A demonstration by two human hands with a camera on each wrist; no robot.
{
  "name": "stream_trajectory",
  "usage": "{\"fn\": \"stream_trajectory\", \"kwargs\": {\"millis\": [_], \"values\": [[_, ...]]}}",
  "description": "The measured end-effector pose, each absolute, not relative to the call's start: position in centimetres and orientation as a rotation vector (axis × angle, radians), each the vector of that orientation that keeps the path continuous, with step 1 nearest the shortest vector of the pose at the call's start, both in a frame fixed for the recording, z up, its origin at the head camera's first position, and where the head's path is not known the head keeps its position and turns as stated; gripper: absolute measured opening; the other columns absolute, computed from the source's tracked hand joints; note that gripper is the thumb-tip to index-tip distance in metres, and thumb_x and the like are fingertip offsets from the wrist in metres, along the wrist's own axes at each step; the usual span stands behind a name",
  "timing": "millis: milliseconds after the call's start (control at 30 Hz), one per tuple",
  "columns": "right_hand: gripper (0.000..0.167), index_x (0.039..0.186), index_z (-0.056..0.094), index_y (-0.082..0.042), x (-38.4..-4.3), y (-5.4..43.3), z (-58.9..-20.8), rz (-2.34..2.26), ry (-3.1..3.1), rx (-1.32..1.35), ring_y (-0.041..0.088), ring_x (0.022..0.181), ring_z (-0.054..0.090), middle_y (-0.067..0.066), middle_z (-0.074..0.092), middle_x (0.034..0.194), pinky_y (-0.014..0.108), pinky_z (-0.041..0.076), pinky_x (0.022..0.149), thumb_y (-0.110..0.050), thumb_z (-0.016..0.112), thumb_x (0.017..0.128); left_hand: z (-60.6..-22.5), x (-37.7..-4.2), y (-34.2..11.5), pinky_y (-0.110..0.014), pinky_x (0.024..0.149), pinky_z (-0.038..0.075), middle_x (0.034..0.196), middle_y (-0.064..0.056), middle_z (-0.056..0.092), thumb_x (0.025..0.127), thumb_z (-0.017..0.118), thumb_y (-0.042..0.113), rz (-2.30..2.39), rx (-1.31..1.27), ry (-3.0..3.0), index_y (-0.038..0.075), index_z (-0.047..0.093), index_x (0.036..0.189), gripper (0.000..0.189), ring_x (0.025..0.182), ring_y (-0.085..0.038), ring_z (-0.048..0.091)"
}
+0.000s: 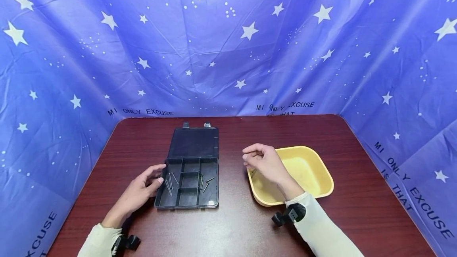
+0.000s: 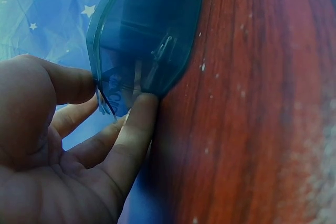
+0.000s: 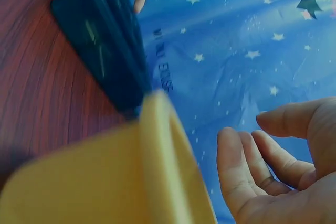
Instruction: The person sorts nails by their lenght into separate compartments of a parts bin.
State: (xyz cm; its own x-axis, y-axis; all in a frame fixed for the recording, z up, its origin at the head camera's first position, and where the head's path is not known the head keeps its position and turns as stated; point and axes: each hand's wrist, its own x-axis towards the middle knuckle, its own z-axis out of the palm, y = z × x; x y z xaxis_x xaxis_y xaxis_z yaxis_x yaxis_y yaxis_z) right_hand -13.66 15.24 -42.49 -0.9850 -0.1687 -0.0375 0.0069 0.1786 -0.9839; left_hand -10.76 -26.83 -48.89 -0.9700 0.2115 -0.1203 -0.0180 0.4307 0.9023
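A dark see-through compartment box (image 1: 188, 179) lies with its lid (image 1: 194, 142) folded back, away from me. Several thin metal screws or nails (image 1: 169, 184) rest in its left long compartment, and several more (image 1: 202, 185) in the right one. My left hand (image 1: 137, 193) holds the box's left edge, thumb at the rim and fingers along the side wall. Over the left rim of a yellow basin (image 1: 328, 177) hovers my right hand (image 1: 267, 166), fingers loosely bent. In the right wrist view a gap shows between thumb and fingertips (image 3: 228, 140), with nothing visible between them.
Small dark pieces (image 1: 253, 171) lie inside the basin near its left wall, partly hidden by the right hand. Box and basin stand apart on a dark red wooden table (image 1: 232, 225). A blue star-printed cloth (image 1: 214, 50) hangs around the table's back and sides.
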Motion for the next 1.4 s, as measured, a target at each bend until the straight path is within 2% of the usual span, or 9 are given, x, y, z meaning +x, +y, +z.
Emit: {"fn": "stream_trajectory", "kwargs": {"millis": [133,367,467,633,833,1067,1267,1400], "values": [[0.026,0.119,0.068,0.011,-14.1,16.8,-43.1,-1.852,2.350,-0.153,0.018,0.081,0.074,0.021,0.076,0.098,0.040,0.065,0.079,-0.003,0.072,0.096,-48.9,-10.9,-26.8,-0.029,0.079,0.062,0.150,-0.027,0.056,0.109,0.062,0.018,1.560,0.175,2.476,0.016,0.050,0.154,0.047,0.122,-0.034,0.066],[0.023,0.114,0.072,0.005,-14.7,18.6,-44.2,-1.647,2.490,-0.095,0.022,0.085,0.072,0.015,0.075,0.099,0.024,0.058,0.075,-0.005,0.075,0.094,-48.9,-10.9,-26.7,-0.031,0.079,0.062,0.150,-0.026,0.057,0.109,0.062,0.018,1.559,0.180,2.480,0.016,0.050,0.154,0.047,0.122,-0.033,0.066],[0.022,0.113,0.073,0.003,-14.7,18.9,-44.5,-1.598,2.521,-0.085,0.025,0.087,0.073,0.014,0.076,0.098,0.024,0.058,0.075,-0.006,0.076,0.093,-48.9,-10.9,-26.7,-0.031,0.080,0.062,0.150,-0.026,0.057,0.109,0.062,0.018,1.560,0.178,2.476,0.016,0.050,0.155,0.048,0.122,-0.032,0.065],[0.020,0.111,0.075,0.000,-14.6,19.4,-45.3,-1.470,2.584,-0.106,0.019,0.088,0.073,0.012,0.077,0.099,0.024,0.059,0.076,-0.006,0.077,0.092,-48.8,-10.8,-26.7,-0.031,0.080,0.062,0.149,-0.026,0.057,0.108,0.063,0.020,1.555,0.181,2.468,0.016,0.049,0.155,0.049,0.121,-0.031,0.066],[0.027,0.112,0.075,0.001,-14.6,20.0,-46.5,-1.357,2.612,-0.171,0.020,0.095,0.074,0.013,0.079,0.103,0.027,0.059,0.082,0.001,0.080,0.086,-49.0,-10.7,-26.9,-0.034,0.081,0.063,0.150,-0.026,0.055,0.108,0.063,0.019,1.560,0.174,2.456,0.016,0.048,0.156,0.050,0.124,-0.035,0.064],[0.030,0.104,0.077,-0.003,-14.4,19.9,-47.0,-1.291,2.660,-0.139,0.014,0.082,0.066,0.008,0.075,0.090,0.023,0.053,0.069,0.005,0.084,0.076,-49.2,-10.6,-26.9,-0.034,0.081,0.063,0.147,-0.026,0.057,0.108,0.063,0.017,1.555,0.146,2.465,0.016,0.048,0.156,0.050,0.124,-0.035,0.064],[0.028,0.094,0.076,-0.008,-14.1,19.6,-47.3,-1.199,2.742,-0.102,0.012,0.077,0.060,0.004,0.071,0.084,0.024,0.049,0.068,0.005,0.085,0.071,-49.1,-10.6,-26.8,-0.033,0.082,0.063,0.145,-0.024,0.059,0.108,0.063,0.020,1.522,0.109,2.486,0.019,0.050,0.155,0.048,0.124,-0.034,0.064],[0.023,0.088,0.076,-0.009,-13.8,19.7,-47.3,-1.149,2.754,-0.136,0.010,0.075,0.060,0.001,0.070,0.080,0.022,0.048,0.068,0.005,0.085,0.072,-49.2,-10.6,-26.8,-0.031,0.081,0.062,0.142,-0.023,0.061,0.108,0.063,0.021,1.512,0.120,2.501,0.019,0.051,0.154,0.048,0.119,-0.027,0.066]]}}
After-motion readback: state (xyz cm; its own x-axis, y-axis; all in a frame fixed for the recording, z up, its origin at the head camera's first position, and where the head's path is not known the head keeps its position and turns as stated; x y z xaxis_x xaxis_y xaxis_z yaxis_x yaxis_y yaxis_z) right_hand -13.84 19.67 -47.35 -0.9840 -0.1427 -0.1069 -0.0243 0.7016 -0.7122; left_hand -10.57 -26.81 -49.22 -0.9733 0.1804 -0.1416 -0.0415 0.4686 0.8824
